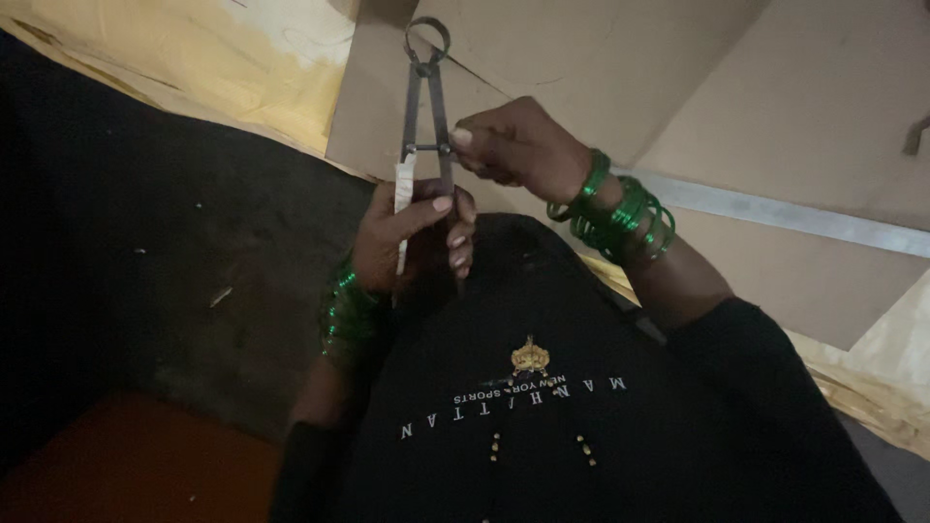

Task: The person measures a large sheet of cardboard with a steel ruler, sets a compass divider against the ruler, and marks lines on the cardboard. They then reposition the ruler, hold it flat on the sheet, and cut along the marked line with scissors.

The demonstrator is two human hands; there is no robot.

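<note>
A metal divider compass with a ring-shaped top stands upright in front of my chest. My left hand grips its two legs low down, the thumb lying across them; one leg is wrapped in a white strip. My right hand pinches the small cross screw on the right leg with thumb and fingertips. Both wrists carry several green bangles. My dark garment with printed lettering fills the lower middle of the view.
Large brown cardboard sheets lie ahead and to the right, with a long metal ruler across them. Yellowish paper lies at the upper left. A dark floor spreads to the left, with an orange patch at the lower left.
</note>
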